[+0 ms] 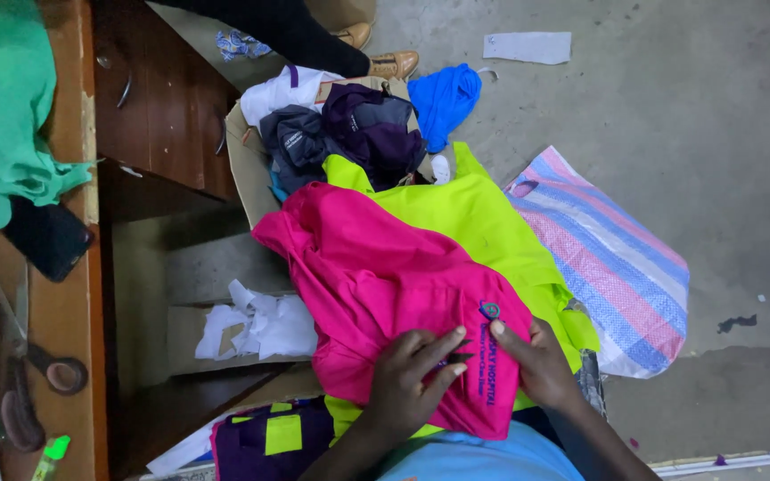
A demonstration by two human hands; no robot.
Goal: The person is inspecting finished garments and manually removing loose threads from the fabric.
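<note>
Head view: a seated person works a pink garment [376,285] spread across the lap, over a lime garment [483,223]. Left hand [407,379] lies on the pink cloth, fingers spread and pressing it flat, gripping nothing. Right hand [536,361] sits just beside it, fingertips pinched on the cloth near a small embroidered badge [490,310] and a line of purple stitched lettering; whether anything small is held between those fingertips cannot be told.

Done well, this kind of close work calls for the flat hand to hold the cloth taut and free of folds while the pinching fingers stay close to the stitching, so the soft fabric does not bunch or slide off the lap.

Both garments look like a smooth, matte woven cloth, limp and creased. Beyond them a cardboard box [251,160] holds a heap of dark purple and grey clothes [349,129], with a blue cloth [446,98] beside it on the concrete floor [715,98]. A striped woven plastic bag [617,267], pink, blue and white, lies to the right. White paper scraps [260,325] rest on a low ledge. On the wooden bench [64,312] at left sit green fabric [2,107], a dark phone [46,236] and scissors [46,374]. Another person's shoes [380,53] show at top.
</note>
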